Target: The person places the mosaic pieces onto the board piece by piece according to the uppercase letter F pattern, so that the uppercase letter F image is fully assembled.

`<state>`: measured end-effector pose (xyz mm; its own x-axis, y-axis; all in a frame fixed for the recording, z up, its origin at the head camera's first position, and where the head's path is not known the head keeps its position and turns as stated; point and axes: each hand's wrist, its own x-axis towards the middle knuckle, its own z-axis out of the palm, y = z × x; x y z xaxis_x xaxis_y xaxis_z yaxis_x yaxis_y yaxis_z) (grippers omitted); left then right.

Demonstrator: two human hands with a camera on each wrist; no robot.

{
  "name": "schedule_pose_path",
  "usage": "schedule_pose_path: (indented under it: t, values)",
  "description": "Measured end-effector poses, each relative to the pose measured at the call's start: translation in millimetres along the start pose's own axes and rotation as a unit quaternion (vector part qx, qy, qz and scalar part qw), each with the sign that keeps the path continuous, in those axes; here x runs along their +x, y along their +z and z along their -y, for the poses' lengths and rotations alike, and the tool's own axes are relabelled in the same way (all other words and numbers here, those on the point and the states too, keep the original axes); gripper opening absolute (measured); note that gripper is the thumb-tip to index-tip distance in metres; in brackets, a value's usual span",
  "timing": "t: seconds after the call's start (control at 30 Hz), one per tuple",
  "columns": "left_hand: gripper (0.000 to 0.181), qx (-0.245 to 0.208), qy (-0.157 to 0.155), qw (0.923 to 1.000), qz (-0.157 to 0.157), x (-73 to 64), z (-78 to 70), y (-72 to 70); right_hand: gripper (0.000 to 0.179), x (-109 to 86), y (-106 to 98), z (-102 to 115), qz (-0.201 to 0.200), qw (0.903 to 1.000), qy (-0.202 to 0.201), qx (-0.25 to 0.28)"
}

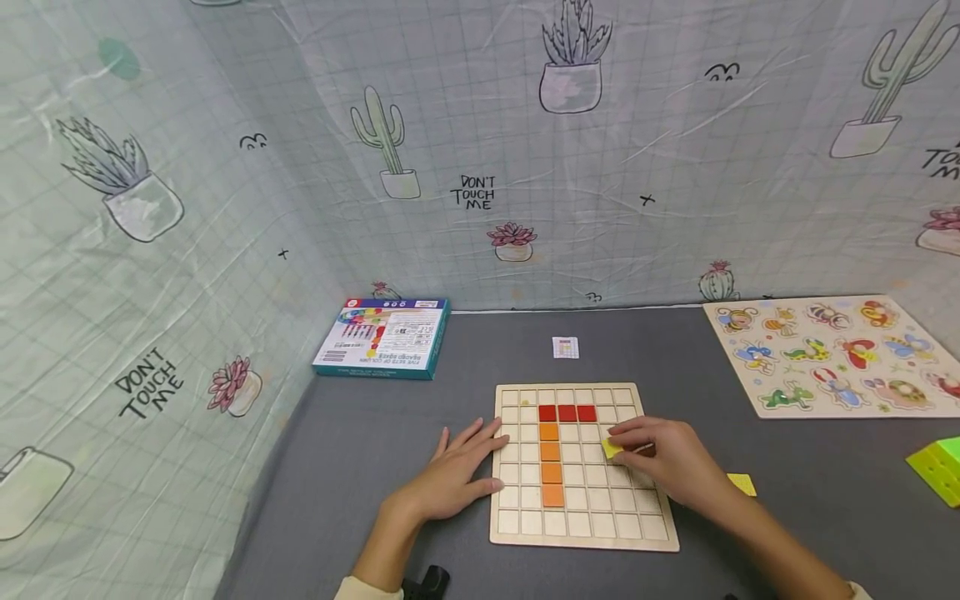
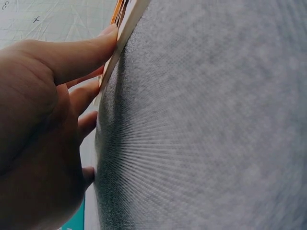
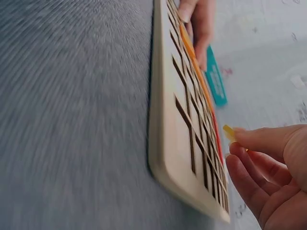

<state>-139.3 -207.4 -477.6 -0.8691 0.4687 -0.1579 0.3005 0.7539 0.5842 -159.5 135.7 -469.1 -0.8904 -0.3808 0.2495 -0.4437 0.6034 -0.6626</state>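
A wooden grid board (image 1: 577,525) lies on the grey table. Three red square tiles (image 1: 567,413) form a row near its far side, and several orange square tiles (image 1: 551,452) run down a column below the leftmost red one. My left hand (image 1: 450,475) rests at the board's left edge, fingers extended, thumb and fingertips on the rim. Between thumb and fingers, my right hand (image 1: 667,454) pinches a small yellow square tile (image 1: 611,448) over the right part of the grid. In the right wrist view, the tile's thin edge shows just above the board surface.
Beside my right forearm lies another yellow piece (image 1: 742,483), partly hidden. A boxed game (image 1: 382,337) sits at back left, a small printed card (image 1: 566,347) behind the board. An insect puzzle board (image 1: 832,358) and a yellow-green block (image 1: 937,471) are on the right.
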Motion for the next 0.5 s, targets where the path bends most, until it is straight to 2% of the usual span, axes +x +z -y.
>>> schedule_pose_path:
  t: [0.17,0.5]
  values:
    - [0.061,0.000,-0.001,1.0000,0.000,0.1,-0.6,-0.1,0.019,11.2,16,8,0.015,0.9997,0.002,0.019]
    - [0.061,-0.003,-0.002,1.0000,-0.002,0.4,-0.9,0.0,0.019,23.5,39,20,0.019,0.9998,0.007,0.006]
